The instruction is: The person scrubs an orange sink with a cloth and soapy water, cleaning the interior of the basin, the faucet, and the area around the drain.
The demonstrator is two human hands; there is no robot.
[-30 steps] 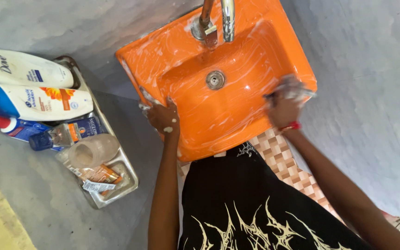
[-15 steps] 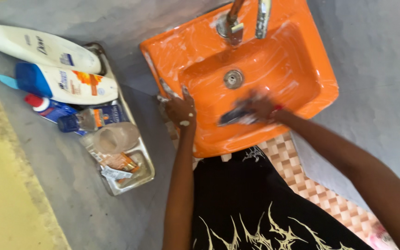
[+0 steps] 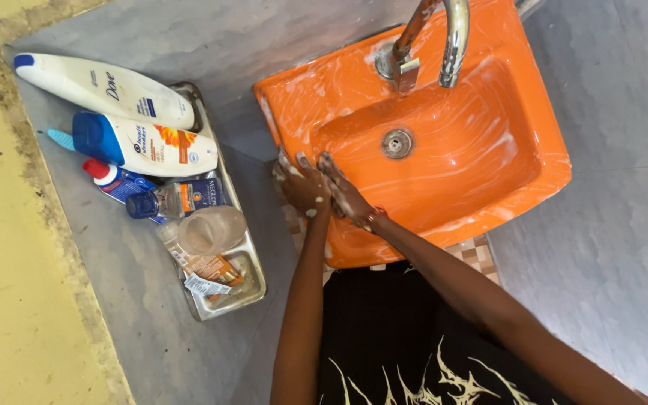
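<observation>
An orange wash basin (image 3: 294, 97) smeared with white soap foam hangs on a grey wall, with a chrome tap (image 3: 455, 37) above its drain (image 3: 397, 142). My left hand (image 3: 301, 187) rests on the basin's front left rim, fingers spread and flecked with foam. My right hand (image 3: 345, 193), with a red band at the wrist, lies flat right beside it on the same rim, fingers stretched out. Whether anything is under its palm is hidden.
A steel tray (image 3: 253, 289) on the grey floor left of the basin holds a white bottle (image 3: 106, 90), a white and blue bottle (image 3: 140, 146), a small clear bottle (image 3: 178, 201) and a clear jar (image 3: 211, 229). A yellow strip runs along the far left.
My right hand has swept from the basin's right rim across its front to the left rim, beside my left hand. The dark foamy scrubber it held is no longer visible. The view shifted right.
</observation>
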